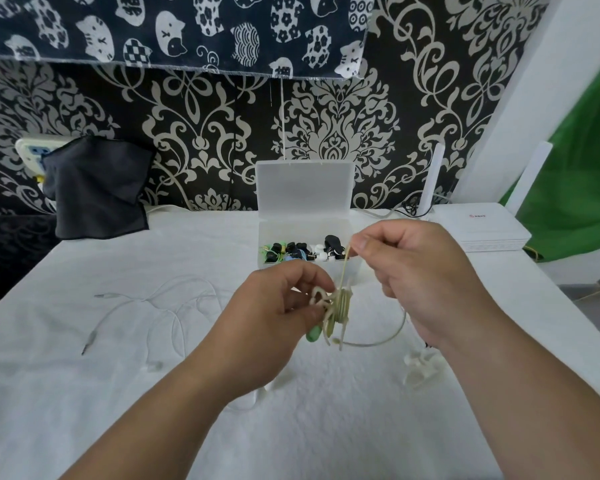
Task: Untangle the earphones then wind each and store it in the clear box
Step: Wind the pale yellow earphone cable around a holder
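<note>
My left hand (281,306) pinches a partly wound coil of a pale green earphone cable (340,304), with a green earbud hanging below the fingers. My right hand (416,268) pinches the free strand of that cable and holds it taut above the coil; the rest loops down to the right. Behind the hands stands the clear box (267,233) with its lid up, and several wound earphones in black, green, blue and white lie inside. A white earphone cable (146,303) lies loose on the white cloth at the left, its plugs pointing left.
A white table cover (118,393) spans the work area. A dark grey cloth (94,188) hangs at the back left. A flat white device (485,230) sits at the back right. White earbuds (420,368) lie under my right wrist.
</note>
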The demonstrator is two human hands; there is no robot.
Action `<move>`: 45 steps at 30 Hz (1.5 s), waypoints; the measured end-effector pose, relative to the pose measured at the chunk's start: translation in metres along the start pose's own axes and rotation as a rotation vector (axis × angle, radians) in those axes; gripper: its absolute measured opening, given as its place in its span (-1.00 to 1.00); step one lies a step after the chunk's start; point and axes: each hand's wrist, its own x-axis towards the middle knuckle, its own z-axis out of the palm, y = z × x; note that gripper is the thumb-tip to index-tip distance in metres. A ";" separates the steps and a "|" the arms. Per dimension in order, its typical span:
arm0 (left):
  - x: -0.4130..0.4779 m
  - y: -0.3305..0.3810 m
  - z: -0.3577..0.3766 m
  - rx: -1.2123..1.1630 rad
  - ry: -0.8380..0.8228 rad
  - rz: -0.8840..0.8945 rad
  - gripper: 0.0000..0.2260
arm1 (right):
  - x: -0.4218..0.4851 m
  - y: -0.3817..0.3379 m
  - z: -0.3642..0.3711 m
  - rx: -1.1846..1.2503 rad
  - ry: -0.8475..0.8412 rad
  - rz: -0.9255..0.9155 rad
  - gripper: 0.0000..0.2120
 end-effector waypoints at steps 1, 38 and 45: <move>0.000 0.000 0.000 -0.026 -0.004 0.006 -0.79 | 0.000 0.002 -0.001 0.000 0.017 0.013 -0.84; -0.001 0.000 -0.004 0.347 0.340 0.065 -0.71 | -0.007 0.005 0.004 -0.166 -0.475 0.130 -0.71; -0.002 0.000 0.000 0.396 0.203 0.073 -0.71 | -0.006 0.002 0.001 -0.257 -0.318 -0.023 -0.71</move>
